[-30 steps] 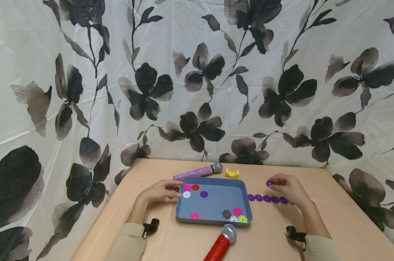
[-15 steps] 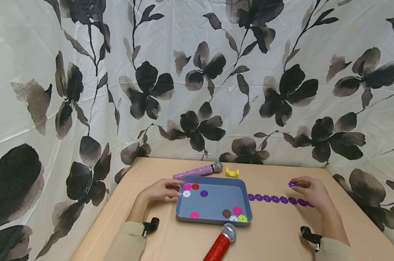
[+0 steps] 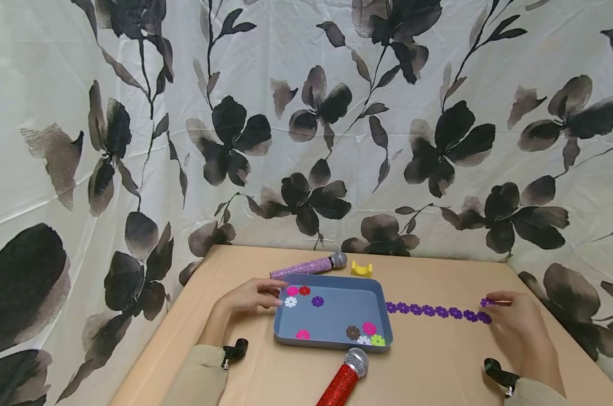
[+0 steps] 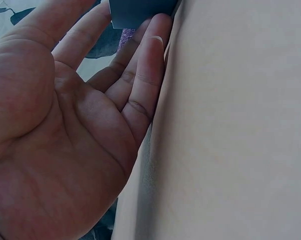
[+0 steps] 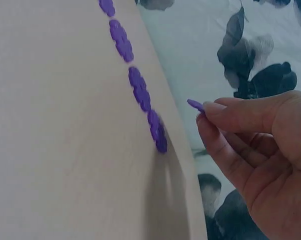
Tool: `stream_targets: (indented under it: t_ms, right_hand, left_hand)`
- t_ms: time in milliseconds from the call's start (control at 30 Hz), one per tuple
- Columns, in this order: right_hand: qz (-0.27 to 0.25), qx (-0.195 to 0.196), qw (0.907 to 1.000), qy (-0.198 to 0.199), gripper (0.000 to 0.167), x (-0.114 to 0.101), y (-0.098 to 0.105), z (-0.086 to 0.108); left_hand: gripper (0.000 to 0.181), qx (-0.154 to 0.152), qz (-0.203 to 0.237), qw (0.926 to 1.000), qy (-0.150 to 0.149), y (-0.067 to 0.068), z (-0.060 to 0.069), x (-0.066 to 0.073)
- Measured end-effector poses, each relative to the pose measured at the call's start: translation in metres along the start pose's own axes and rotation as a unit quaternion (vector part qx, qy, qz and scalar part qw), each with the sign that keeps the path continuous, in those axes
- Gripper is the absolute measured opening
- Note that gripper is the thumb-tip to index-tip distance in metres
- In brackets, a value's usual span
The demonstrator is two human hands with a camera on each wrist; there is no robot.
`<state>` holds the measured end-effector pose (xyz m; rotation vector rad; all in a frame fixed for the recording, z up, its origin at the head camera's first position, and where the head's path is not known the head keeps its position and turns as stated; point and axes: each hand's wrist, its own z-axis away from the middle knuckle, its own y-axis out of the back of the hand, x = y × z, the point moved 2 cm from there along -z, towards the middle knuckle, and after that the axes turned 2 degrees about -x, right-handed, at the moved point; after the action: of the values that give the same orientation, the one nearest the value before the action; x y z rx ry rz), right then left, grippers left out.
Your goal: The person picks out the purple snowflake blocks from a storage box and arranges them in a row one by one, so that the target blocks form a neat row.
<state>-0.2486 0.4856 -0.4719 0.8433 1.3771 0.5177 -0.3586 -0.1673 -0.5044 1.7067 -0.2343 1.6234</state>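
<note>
Between thumb and forefinger, my right hand (image 3: 526,318) pinches a small purple flower-shaped piece (image 5: 194,105), raised off the table. It is near the right end of a row of purple flower pieces (image 3: 441,310). The row runs from the tray's right side; in the right wrist view the row (image 5: 139,87) lies flat. My left hand (image 3: 245,299) rests on the table, its fairly straight fingers touching the left side of the grey-blue tray (image 3: 336,310). In the left wrist view the tray's wall (image 4: 138,14) meets the fingertips. A single purple flower (image 3: 317,301) lies inside the tray.
The tray also bears pink, red, white, brown and green flowers (image 3: 378,340). A lilac glittery microphone (image 3: 306,267) and a yellow curved holder (image 3: 361,269) stand behind it. A red microphone (image 3: 339,385) lies in front. Floral cloth (image 3: 306,141) hangs behind the table.
My right hand has moved right along the row with the purple flower piece and come lower, nearer the row's right end. The left hand and tray have stayed in place.
</note>
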Motion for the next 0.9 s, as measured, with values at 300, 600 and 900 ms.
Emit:
stream_targets:
  t_ms: [300,600,900]
  right_hand:
    - [-0.030,-0.023,0.9961,-0.079,0.050,0.027,0.003,0.001]
    - [-0.033,-0.018,0.9937,-0.106,0.035,0.032,-0.002,0.003]
    - [-0.020,0.096,0.9952,0.006,0.043,-0.015,-0.010,0.002]
  left_hand:
    - [0.052,0.000,-0.016,0.9998,-0.009,0.000,0.001,0.002]
    - [0.054,-0.002,-0.007,1.0000,-0.002,0.000,0.001,0.001]
    - [0.052,0.003,-0.004,1.0000,-0.005,-0.001,0.004,0.003]
